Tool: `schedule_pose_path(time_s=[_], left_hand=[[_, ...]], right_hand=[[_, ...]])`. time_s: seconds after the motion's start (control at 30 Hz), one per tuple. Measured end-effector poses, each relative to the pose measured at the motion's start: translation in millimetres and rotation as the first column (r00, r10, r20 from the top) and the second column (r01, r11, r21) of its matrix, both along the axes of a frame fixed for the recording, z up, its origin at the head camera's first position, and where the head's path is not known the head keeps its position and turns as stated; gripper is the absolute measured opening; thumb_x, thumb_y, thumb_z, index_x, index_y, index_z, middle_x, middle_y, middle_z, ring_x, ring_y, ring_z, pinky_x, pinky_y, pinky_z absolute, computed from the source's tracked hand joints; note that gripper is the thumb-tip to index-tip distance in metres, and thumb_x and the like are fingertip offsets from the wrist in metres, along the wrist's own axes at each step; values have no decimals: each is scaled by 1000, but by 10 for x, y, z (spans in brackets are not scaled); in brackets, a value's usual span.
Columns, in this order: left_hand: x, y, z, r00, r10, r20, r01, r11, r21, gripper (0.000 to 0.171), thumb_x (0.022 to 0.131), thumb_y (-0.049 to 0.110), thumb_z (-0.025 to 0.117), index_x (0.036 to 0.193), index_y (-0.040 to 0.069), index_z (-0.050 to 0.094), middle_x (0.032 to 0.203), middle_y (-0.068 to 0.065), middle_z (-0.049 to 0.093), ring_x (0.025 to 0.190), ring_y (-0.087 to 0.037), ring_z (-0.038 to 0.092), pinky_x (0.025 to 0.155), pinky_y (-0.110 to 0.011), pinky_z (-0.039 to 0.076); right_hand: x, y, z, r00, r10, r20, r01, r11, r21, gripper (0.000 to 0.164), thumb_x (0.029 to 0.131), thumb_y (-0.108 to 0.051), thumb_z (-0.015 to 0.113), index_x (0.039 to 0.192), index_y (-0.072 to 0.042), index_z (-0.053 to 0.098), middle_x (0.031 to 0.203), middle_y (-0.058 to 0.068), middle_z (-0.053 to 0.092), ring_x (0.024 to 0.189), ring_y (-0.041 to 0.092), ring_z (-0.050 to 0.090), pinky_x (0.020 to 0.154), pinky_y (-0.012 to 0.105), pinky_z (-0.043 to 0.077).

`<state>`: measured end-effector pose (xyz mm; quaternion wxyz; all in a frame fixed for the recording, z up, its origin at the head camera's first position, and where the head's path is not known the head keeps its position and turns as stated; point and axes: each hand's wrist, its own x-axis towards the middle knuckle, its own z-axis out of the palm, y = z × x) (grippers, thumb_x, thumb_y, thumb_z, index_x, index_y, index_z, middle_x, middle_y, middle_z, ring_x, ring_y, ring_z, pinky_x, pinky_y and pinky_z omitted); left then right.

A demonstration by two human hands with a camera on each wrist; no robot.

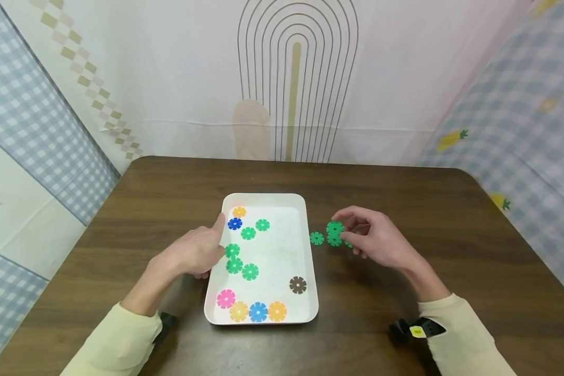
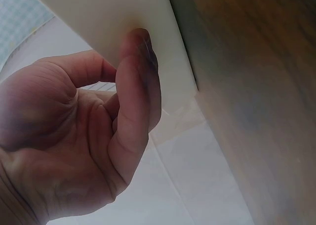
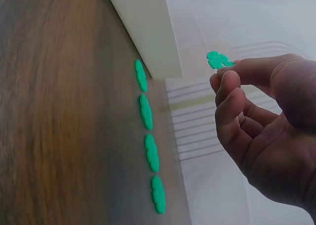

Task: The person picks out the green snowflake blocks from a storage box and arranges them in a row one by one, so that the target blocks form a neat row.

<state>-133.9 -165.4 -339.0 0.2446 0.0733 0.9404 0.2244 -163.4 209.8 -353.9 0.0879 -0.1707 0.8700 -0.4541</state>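
Right of the white tray (image 1: 282, 240), I see the right hand (image 1: 375, 237) pinching a green notched disc (image 1: 335, 227) above four matching discs (image 3: 146, 112) lined up on the surface (image 1: 380, 188); the left hand (image 1: 194, 251) grips the tray's side.

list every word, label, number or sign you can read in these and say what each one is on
"day": grey letters on the white panel of the cloth at the left of the head view; anything before it is cut off by the frame edge
Yellow label on the dark band at the right wrist: marked, but too small and blurred to read
White tray and flower-shaped discs: no readable text
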Motion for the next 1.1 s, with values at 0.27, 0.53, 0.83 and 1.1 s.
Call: schedule_pose_path(time_s=[0.27,0.53,0.83,1.1], left_hand=[[-7,0,-13,1000,0,-3,0,1000,7,85,105,11,50,167,-1,-8,70,-10,61,52,-21,58,57,-33,48],[-27,8,-6,1000,-13,-15,13,1000,13,84,105,10,49,167,-2,-7,70,-10,60,52,-21,59,57,-33,49],[-10,8,-4,1000,-5,-3,5,1000,-5,85,106,12,51,168,-1,-6,77,-11,60,54,-22,61,59,-34,50],[22,-6,0,1000,-3,-7,3,1000,6,86,105,11,51,167,-2,-6,79,-11,59,53,-22,59,57,-34,49]], right_hand=[[-75,186,-25,999,-44,3,44,999,23,31,99,-6,67,129,-16,68,99,17,64,64,30,65,54,37,56],[-127,434,-13,996,-89,17,88,995,38,33,101,-11,70,133,-14,65,101,18,63,66,30,64,56,38,56],[-198,622,-77,996,-84,29,82,995,59,33,101,-11,70,133,-10,64,98,21,66,64,24,63,57,36,56],[-212,756,-74,994,-82,67,76,994,79,34,101,-12,70,134,-8,63,100,21,67,64,22,63,56,37,56]])
